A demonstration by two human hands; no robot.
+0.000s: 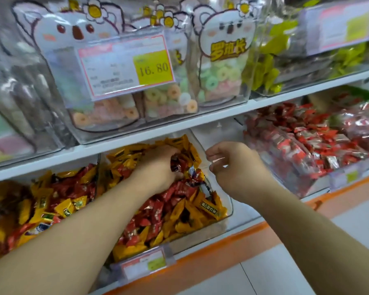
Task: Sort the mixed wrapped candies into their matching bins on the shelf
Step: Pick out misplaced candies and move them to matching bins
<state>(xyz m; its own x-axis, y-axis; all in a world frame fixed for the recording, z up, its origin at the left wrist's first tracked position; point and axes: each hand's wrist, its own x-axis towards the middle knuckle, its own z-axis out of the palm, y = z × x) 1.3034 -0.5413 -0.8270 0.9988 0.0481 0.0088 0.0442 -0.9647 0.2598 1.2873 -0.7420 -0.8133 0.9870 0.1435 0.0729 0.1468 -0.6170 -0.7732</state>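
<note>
Pretty tight in there tbh. The upper shelf board [179,126] hung low over the middle bin [226,201], so the only way in was from the front and top. That bin was heaped with yellow and red candies [179,207], and the left hand [158,167] sat buried in the back of the pile with a clutch of wrappers. The right hand [237,167] hovered over the bin's clear right wall. Between that bin and the red candy bin [307,150] there was a bare strip of white shelf, open. A price tag holder [145,262] stuck out at the front edge.
</note>
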